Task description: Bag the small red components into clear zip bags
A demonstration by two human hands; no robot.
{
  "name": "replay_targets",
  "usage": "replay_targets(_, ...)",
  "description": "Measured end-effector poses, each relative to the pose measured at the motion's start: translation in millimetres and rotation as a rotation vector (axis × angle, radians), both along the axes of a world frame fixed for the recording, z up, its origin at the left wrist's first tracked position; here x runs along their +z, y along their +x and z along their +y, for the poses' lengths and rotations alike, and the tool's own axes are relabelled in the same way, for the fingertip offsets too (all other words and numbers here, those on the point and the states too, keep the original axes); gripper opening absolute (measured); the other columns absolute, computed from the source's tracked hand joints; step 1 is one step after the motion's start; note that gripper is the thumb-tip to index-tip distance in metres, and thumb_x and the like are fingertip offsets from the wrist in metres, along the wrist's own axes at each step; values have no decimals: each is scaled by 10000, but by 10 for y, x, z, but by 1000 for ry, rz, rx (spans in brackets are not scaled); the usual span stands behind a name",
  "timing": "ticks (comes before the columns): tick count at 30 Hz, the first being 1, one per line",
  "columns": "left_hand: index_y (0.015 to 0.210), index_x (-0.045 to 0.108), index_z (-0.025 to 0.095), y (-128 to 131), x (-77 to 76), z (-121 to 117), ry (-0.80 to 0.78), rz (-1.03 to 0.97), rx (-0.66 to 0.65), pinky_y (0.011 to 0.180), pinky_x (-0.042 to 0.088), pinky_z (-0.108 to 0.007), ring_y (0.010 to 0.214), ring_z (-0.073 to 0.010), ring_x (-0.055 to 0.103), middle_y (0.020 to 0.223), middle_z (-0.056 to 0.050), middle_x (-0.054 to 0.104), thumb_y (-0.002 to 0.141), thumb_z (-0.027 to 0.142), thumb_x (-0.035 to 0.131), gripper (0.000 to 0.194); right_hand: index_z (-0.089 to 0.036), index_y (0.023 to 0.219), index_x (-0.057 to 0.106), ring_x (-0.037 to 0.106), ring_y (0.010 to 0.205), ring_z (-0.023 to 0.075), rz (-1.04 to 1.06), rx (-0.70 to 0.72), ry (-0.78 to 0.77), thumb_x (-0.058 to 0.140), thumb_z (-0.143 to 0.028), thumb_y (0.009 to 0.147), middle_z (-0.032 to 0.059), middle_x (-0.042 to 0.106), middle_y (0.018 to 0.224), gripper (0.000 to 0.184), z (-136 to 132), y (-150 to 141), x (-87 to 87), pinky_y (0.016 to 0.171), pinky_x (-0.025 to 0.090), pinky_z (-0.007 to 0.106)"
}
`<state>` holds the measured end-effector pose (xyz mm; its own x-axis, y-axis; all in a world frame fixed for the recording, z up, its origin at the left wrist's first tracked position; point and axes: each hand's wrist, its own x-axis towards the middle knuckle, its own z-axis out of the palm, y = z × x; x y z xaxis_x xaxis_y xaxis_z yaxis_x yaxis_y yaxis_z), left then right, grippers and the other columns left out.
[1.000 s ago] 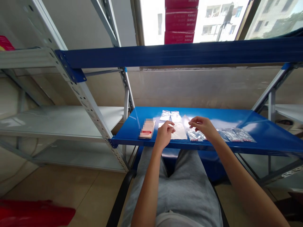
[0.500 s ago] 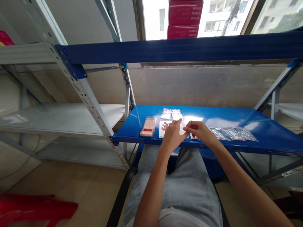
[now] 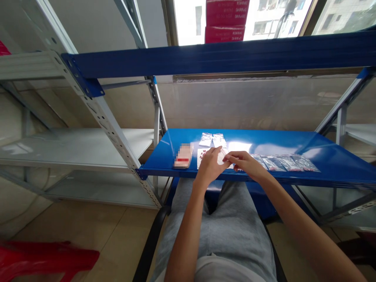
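My left hand [image 3: 210,166] and my right hand [image 3: 243,162] come together low over the blue steel shelf [image 3: 249,141]. Their fingertips pinch the edge of a clear plastic bag [image 3: 223,157], which lies over a white sheet with red dots [image 3: 203,157]. Left of my left hand lies a pixelated flat packet with a red band [image 3: 183,155]. Beyond my fingers are two small clear bags [image 3: 212,139]. Right of my right hand, a row of sealed clear bags with red contents [image 3: 286,163] lies flat.
Grey perforated rack uprights [image 3: 113,133] stand left of the shelf, and a blue crossbeam [image 3: 223,55] runs above it. Grey shelves [image 3: 73,147] extend left. A red plastic object [image 3: 44,260] lies on the tiled floor. Red boxes [image 3: 226,21] stand beyond the window.
My right hand has moved left, closer to my left hand, and the fingertips now meet at the bag. The view has tilted slightly, shifting the shelf higher in the picture.
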<state>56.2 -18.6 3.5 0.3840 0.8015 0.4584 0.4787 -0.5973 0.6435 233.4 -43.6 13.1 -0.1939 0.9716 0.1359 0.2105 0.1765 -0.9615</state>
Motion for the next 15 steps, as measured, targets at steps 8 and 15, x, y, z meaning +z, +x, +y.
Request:
replay_targets(8,1300,628,171,-70,-33,84,3,-9,52,983,522,-411,1147,-282,650,1266,-139,682,891,336,704,447,-212,1033,746,705,823,215,-45,19,0,660,-552,879,94,737,956,383,-18,-9,-7,541,472,240)
replay_targets(15,1238,659,180,-358,-110,245,-47,53,117,913,544,-382,1041,-271,687,1171,-114,729,823,360,780,468,-208,954,736,723,747,236,-272,-225,180,671,-392,867,84,753,837,214,580,181,-321,557,497,285)
